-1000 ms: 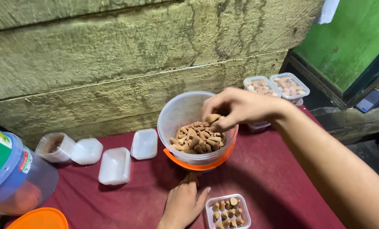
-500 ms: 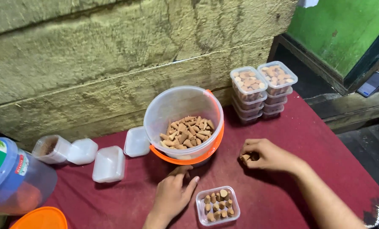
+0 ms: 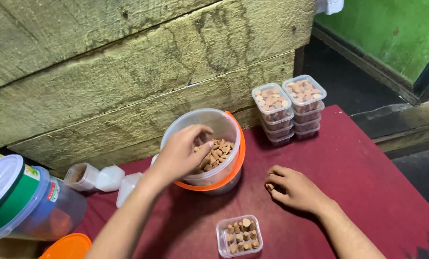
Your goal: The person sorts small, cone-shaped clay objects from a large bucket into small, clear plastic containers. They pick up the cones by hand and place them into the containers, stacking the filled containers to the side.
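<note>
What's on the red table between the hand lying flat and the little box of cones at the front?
Nothing: in the head view, only bare red tabletop separates the right hand from the small clear box.

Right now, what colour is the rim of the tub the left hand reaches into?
Orange, on the clear tub; head view shows it best.

Both forearms are bare from the elbow down, with no sleeve, watch, bracelet or glove in view. The left hand (image 3: pixel 181 156) and the right hand (image 3: pixel 293 188) carry no rings. The fingernails that show are short and unpainted. Nothing else of the person appears.
</note>
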